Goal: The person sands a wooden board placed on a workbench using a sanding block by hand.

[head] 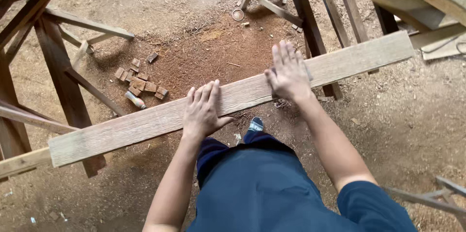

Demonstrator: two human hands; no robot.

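Note:
A long rough wooden plank [145, 125] runs from lower left to upper right, resting across wooden supports. My left hand [201, 110] lies flat on its middle, fingers together, thumb over the near edge. My right hand [289, 73] presses on the plank further right, fingers spread and pointing away from me. Neither hand grips anything. Below the plank I see my blue trousers and one shoe [255, 125] on the sawdust floor.
A wooden trestle frame [58, 67] stands at the left, another frame [310, 18] at the upper right. Small wood offcuts [141, 84] and a small bottle [135, 99] lie on the sawdust ground. A round ring [238, 14] lies further off.

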